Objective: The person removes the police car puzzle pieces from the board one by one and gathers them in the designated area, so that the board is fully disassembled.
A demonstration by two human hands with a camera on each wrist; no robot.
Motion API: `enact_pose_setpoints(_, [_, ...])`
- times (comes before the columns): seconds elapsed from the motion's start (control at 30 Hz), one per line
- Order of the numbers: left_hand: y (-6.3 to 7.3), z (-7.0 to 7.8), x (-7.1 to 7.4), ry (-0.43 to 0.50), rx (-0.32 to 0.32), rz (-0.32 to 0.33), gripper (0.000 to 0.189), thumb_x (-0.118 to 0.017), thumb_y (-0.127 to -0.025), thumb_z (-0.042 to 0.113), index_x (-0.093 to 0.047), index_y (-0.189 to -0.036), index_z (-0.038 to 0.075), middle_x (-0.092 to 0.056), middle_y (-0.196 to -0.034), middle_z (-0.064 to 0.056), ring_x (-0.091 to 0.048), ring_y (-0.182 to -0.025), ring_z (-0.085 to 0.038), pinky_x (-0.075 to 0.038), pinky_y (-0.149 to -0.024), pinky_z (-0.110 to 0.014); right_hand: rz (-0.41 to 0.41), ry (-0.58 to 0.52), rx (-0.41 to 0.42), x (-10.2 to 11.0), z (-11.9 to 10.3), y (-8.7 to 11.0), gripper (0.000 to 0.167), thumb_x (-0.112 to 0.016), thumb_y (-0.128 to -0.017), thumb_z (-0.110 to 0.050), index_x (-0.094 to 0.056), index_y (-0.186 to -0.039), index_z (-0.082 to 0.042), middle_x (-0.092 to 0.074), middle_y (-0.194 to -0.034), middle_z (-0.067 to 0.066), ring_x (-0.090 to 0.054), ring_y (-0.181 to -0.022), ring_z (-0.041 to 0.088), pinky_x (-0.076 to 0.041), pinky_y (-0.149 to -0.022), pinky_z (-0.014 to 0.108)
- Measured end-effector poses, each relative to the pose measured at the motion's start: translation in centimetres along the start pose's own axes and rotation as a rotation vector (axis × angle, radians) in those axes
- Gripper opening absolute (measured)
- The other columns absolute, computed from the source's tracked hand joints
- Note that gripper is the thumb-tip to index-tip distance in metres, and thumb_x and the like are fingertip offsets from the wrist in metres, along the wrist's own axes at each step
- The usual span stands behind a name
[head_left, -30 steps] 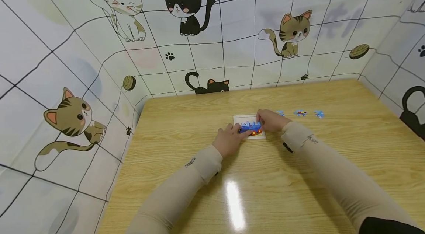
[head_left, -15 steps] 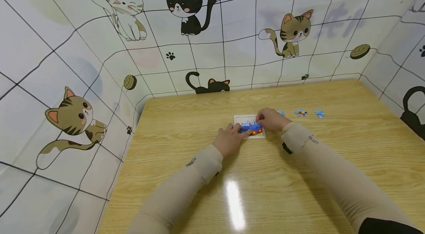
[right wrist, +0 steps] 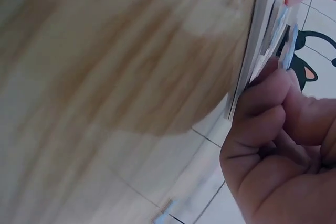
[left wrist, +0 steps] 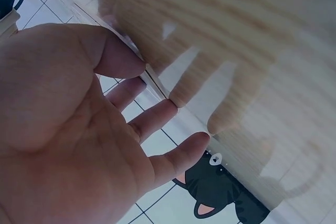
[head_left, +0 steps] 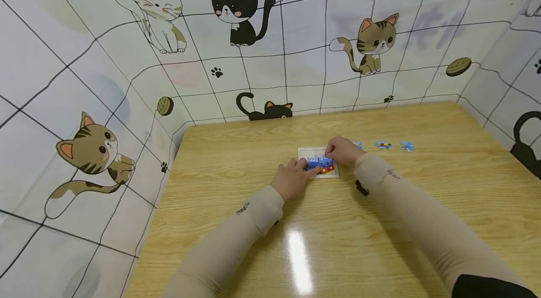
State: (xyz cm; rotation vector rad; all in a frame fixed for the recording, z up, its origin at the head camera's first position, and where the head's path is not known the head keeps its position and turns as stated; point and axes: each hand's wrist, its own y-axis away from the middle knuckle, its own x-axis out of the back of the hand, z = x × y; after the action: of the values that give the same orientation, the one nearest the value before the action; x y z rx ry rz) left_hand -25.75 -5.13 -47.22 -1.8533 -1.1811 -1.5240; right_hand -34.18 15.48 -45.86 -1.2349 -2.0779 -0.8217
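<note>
A jigsaw puzzle tray (head_left: pixel 302 152) with a white border lies flat on the table and holds a blue vehicle picture with red and yellow wheels. My left hand (head_left: pixel 290 179) rests on its left side, fingers spread; in the left wrist view the fingers of this hand (left wrist: pixel 100 129) look straight or lightly bent. At the tray's right side, my right hand (head_left: pixel 344 151) pinches a thin puzzle piece (right wrist: pixel 288 51) between thumb and forefinger, as the right wrist view shows. This piece stands tilted over the tray, and the fingers hide part of it.
Loose puzzle pieces lie in a row right of the tray: one partly behind my right hand (head_left: pixel 359 145), a blue piece with red and yellow (head_left: pixel 383 145) and a light blue piece (head_left: pixel 407 146). Cat-printed walls (head_left: pixel 304 72) bound the wooden table (head_left: pixel 236 162).
My right hand has shifted slightly left over the tray, with its fingertips still together. My left hand stays in place on the tray.
</note>
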Motion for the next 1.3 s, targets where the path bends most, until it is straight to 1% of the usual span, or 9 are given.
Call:
enact_pose_setpoints(0.13, [0.1,0.0,0.2,-0.005,-0.001,0.002,0.056,-0.036,-0.111,0.026,-0.019,-0.160,0.048,-0.043,-0.138,-0.003,-0.046,-0.111,-0.020,-0.054,-0.085,-0.043,-0.013,-0.078,-0.021,0.1,0.1,0.0,0.009,-0.060,-0.099,0.002,-0.068,-0.094,0.006,-0.065,-0.096,0.014,-0.058,-0.073,0.018,-0.049,-0.069,0.029])
enact_pose_setpoints(0.33, [0.2,0.1,0.2,-0.003,0.001,-0.009,0.057,-0.038,-0.111,0.026,-0.018,-0.160,0.048,-0.043,-0.141,-0.003,-0.046,-0.114,-0.020,-0.054,-0.087,-0.044,-0.054,-0.218,-0.056,0.2,0.5,0.0,0.013,-0.054,-0.103,0.001,-0.064,-0.106,0.008,-0.062,-0.101,0.015,-0.059,-0.081,0.021,-0.049,-0.075,0.033])
enact_pose_setpoints(0.5, [0.0,0.1,0.1,0.006,0.010,-0.027,0.058,-0.037,-0.111,0.026,-0.017,-0.160,0.049,-0.040,-0.148,-0.003,-0.045,-0.121,-0.021,-0.053,-0.090,-0.046,-0.029,-0.321,-0.145,1.1,0.9,0.7,0.019,-0.046,-0.107,-0.003,-0.057,-0.119,0.006,-0.055,-0.111,0.017,-0.058,-0.087,0.021,-0.052,-0.075,0.033])
enact_pose_setpoints(0.6, [0.1,0.2,0.2,0.009,0.015,-0.039,0.058,-0.036,-0.111,0.026,-0.015,-0.160,0.049,-0.037,-0.152,-0.002,-0.044,-0.125,-0.022,-0.053,-0.091,-0.046,-0.011,-0.386,-0.167,1.8,1.0,1.3,0.024,-0.043,-0.108,-0.003,-0.054,-0.127,0.006,-0.054,-0.117,0.020,-0.060,-0.087,0.023,-0.054,-0.074,0.034])
enact_pose_setpoints(0.77, [0.2,0.3,0.4,0.013,0.012,-0.042,0.057,-0.035,-0.112,0.026,-0.016,-0.161,0.048,-0.037,-0.154,-0.002,-0.044,-0.130,-0.023,-0.052,-0.093,-0.047,0.012,-0.450,-0.148,2.7,1.5,2.5,0.029,-0.043,-0.107,-0.001,-0.050,-0.135,0.007,-0.053,-0.119,0.022,-0.062,-0.097,0.027,-0.057,-0.084,0.037])
enact_pose_setpoints(0.9, [0.3,0.2,0.3,0.004,0.006,-0.027,0.057,-0.035,-0.112,0.026,-0.016,-0.161,0.048,-0.038,-0.152,-0.003,-0.045,-0.126,-0.022,-0.053,-0.092,-0.046,0.016,-0.496,-0.144,3.4,2.4,3.2,0.031,-0.046,-0.106,0.001,-0.048,-0.137,0.008,-0.049,-0.119,0.021,-0.060,-0.106,0.030,-0.056,-0.091,0.037])
enact_pose_setpoints(1.0, [0.4,0.1,0.1,-0.005,0.005,-0.009,0.056,-0.035,-0.112,0.026,-0.017,-0.161,0.047,-0.039,-0.150,-0.003,-0.046,-0.122,-0.022,-0.053,-0.090,-0.045,0.002,-0.550,-0.163,4.0,3.1,3.6,0.035,-0.046,-0.106,0.002,-0.046,-0.140,0.008,-0.045,-0.121,0.018,-0.058,-0.105,0.025,-0.054,-0.096,0.036])
enact_pose_setpoints(1.1, [0.4,0.1,0.1,-0.001,0.006,-0.001,0.057,-0.035,-0.112,0.024,-0.018,-0.161,0.048,-0.040,-0.150,-0.003,-0.046,-0.121,-0.021,-0.053,-0.090,-0.045,-0.004,-0.609,-0.186,4.6,4.1,4.1,0.039,-0.047,-0.105,0.003,-0.043,-0.144,0.008,-0.043,-0.123,0.017,-0.059,-0.103,0.018,-0.053,-0.097,0.032])
enact_pose_setpoints(1.3, [0.2,0.2,-0.2,0.003,0.007,-0.010,0.058,-0.034,-0.112,0.022,-0.016,-0.161,0.048,-0.038,-0.153,-0.003,-0.045,-0.127,-0.023,-0.053,-0.094,-0.048,0.016,-0.657,-0.187,5.7,6.5,5.3,0.043,-0.046,-0.105,0.002,-0.035,-0.146,0.012,-0.045,-0.121,0.015,-0.061,-0.098,0.012,-0.053,-0.095,0.029])
